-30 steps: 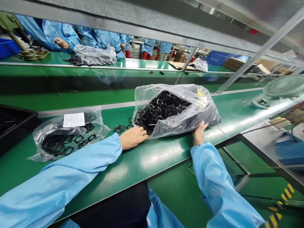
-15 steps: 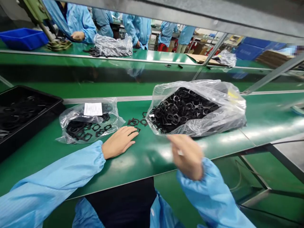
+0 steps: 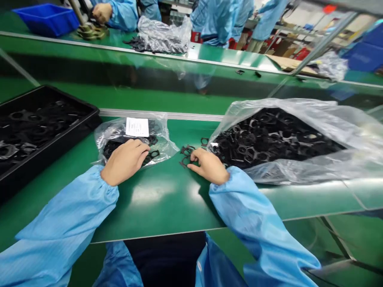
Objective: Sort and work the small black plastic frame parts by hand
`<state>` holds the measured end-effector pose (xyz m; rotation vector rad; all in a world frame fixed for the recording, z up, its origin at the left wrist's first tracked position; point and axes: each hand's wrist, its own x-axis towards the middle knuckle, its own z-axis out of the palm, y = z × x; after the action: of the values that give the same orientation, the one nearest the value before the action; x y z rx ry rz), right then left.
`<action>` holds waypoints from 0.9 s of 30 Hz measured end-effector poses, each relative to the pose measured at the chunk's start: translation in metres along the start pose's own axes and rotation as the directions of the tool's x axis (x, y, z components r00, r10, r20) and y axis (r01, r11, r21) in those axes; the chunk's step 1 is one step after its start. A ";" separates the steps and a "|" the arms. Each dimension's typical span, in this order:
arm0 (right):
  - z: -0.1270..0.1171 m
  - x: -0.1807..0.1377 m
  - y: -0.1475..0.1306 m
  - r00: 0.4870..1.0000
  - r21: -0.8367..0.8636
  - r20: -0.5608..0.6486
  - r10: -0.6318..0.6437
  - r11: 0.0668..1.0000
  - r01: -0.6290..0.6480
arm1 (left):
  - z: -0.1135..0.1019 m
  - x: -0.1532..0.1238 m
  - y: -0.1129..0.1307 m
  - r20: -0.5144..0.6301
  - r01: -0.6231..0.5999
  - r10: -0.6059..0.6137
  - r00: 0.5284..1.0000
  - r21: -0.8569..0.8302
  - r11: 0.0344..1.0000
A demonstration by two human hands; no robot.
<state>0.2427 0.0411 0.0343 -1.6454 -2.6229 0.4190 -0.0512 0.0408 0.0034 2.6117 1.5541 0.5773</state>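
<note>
My left hand (image 3: 125, 160) rests with curled fingers on the near edge of a small clear bag (image 3: 131, 137) of black plastic rings that carries a white label (image 3: 137, 126). My right hand (image 3: 208, 165) has its fingertips closed on a few loose black rings (image 3: 187, 152) lying on the green bench (image 3: 155, 199). Just to its right lies a large clear bag (image 3: 293, 137) full of the same black rings, its mouth facing the loose rings.
A black tray (image 3: 44, 127) with black parts sits at the left. Across the belt, other people in blue coats work by a blue bin (image 3: 48, 18), a press (image 3: 89, 28) and another clear bag (image 3: 163, 36). The bench edge runs close to my body.
My right hand left the large bag and came down onto the loose rings. My left hand moved left from the bag's mouth onto the small bag. The view tilted down and left.
</note>
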 end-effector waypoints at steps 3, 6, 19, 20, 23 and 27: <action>0.006 0.004 0.011 0.994 0.103 -0.048 -0.099 0.989 0.103 | -0.002 0.001 -0.014 0.079 -0.010 0.018 0.997 -0.107 0.994; 0.016 0.005 0.015 0.962 0.176 -0.113 -0.249 0.948 0.266 | 0.001 0.005 -0.014 0.120 0.006 0.009 0.993 -0.128 0.992; 0.013 -0.004 -0.007 0.994 0.945 -0.106 -0.024 0.310 0.108 | -0.003 0.007 0.012 -0.154 0.072 -0.124 0.980 -0.303 0.950; 0.011 -0.003 -0.011 1.000 0.988 -0.022 -0.011 0.155 0.023 | -0.006 0.008 0.016 -0.165 0.114 -0.193 0.967 -0.396 0.911; 0.007 0.000 -0.024 0.988 0.979 0.148 -0.042 -0.133 -0.152 | -0.013 0.009 0.030 -0.067 0.195 -0.340 0.938 -0.710 0.677; 0.012 0.006 -0.033 0.969 0.936 0.240 -0.059 -0.250 -0.247 | -0.014 0.011 0.046 0.077 0.205 -0.330 0.941 -0.904 0.375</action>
<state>0.2091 0.0309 0.0298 -0.9528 -0.9486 2.0776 -0.0128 0.0251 0.0297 1.4516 1.1099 1.1461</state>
